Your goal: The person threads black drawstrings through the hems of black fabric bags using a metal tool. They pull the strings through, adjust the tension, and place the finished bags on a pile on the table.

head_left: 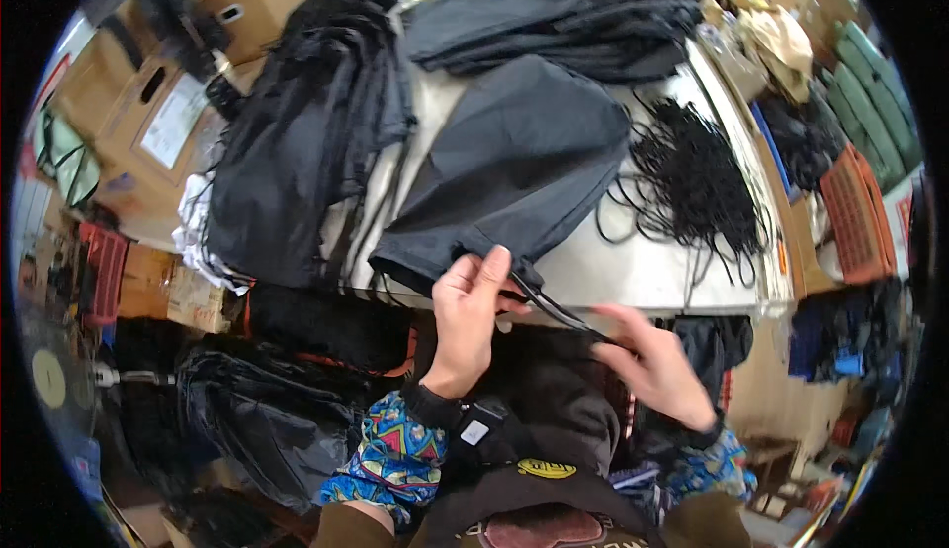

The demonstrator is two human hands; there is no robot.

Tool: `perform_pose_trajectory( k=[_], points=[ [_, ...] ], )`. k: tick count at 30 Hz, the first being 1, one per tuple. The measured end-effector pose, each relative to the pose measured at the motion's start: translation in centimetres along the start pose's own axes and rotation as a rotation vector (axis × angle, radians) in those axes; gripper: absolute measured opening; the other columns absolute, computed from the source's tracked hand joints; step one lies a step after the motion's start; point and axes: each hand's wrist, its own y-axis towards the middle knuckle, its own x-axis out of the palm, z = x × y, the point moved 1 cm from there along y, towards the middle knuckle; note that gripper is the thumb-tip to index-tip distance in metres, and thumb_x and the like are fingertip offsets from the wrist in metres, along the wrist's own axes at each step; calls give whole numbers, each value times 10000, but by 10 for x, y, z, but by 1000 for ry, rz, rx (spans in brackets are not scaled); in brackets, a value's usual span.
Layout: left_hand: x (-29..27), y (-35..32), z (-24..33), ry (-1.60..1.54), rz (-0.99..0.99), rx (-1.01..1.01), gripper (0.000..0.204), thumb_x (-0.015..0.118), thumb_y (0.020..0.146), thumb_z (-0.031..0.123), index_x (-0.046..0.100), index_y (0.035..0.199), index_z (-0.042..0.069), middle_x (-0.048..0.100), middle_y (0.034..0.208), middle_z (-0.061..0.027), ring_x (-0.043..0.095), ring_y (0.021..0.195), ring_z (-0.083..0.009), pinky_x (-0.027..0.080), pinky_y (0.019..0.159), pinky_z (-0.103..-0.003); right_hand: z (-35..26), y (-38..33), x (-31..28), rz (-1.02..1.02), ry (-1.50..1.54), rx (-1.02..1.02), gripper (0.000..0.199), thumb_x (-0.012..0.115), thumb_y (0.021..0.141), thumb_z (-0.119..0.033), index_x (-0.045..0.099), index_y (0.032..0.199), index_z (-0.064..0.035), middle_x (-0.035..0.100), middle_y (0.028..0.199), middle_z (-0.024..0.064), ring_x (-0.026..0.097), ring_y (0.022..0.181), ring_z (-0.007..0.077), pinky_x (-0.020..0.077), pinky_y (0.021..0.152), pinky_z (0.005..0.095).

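Observation:
A black fabric bag lies flattened on the white table, its open edge toward me at the table's front. My left hand pinches that edge, thumb up, near the bag's corner. From there a doubled black cord runs to the right, stretched fairly straight. Its other end is in the closed fingers of my right hand, just off the table's front edge. To the right of the bag sits a tangled heap of black cords.
Stacked black bags cover the table's left side, and another pile of black bags lies at the back. Cardboard boxes stand at the far left. An orange crate is at the right. Dark plastic sheeting lies below left.

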Motion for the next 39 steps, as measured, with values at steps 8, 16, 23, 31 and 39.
perform_pose_trajectory(
  k=[8,16,23,31,39],
  points=[
    [17,-11,-34,98,-329,-207,347,610,911,337,601,764,22,649,758,-78,586,548,-112,446,427,-227,19,-32,-30,156,-191,19,102,611,833,15,644,927,39,627,726,169,637,642,240,467,590,279],
    [-28,24,21,-24,84,76,416,506,951,422,546,754,57,604,610,-74,511,414,-101,390,388,-221,-4,-31,-34,-113,4,268,139,561,886,-21,656,969,37,591,591,53,528,523,72,410,495,223],
    [22,-30,-14,393,-506,-149,381,535,958,309,629,759,-1,622,629,-67,538,466,-109,417,439,-232,16,-9,9,32,447,367,188,548,945,-146,665,964,1,542,602,-26,440,517,29,341,471,190],
    [35,-1,-7,101,-387,49,209,570,931,129,580,1094,-2,604,867,8,499,754,-40,432,650,-224,12,14,9,163,-246,-250,80,603,850,-43,653,896,-2,628,740,107,595,676,214,474,646,319],
    [37,16,5,1445,-418,673,247,543,874,195,612,1076,71,603,687,-203,621,654,-362,471,598,-479,-65,39,-100,837,103,-600,357,477,950,-112,481,1282,18,589,1170,122,558,998,177,423,869,287]
  ],
)
